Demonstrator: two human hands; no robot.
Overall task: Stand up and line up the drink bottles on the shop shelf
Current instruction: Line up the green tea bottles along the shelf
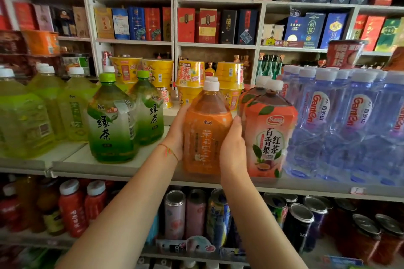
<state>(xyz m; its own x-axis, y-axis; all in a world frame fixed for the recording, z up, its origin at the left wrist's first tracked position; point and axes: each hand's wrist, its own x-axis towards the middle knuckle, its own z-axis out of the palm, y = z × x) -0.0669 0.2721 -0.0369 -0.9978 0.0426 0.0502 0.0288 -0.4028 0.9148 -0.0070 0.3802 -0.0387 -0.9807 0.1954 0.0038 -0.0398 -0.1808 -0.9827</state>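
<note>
An orange tea bottle with a white cap stands upright at the front of the white shelf. My left hand holds its left side and my right hand holds its right side, fingers wrapped round it. A second orange bottle stands right behind it, mostly hidden. To its right stands a peach-labelled red tea bottle, another behind that. To the left two green tea bottles stand upright, then yellow-green bottles.
A shrink-wrapped pack of blue water bottles fills the shelf's right end. Yellow noodle cups are stacked behind the bottles. Bare shelf lies between the green tea and the orange bottle. Cans and red bottles fill the shelf below.
</note>
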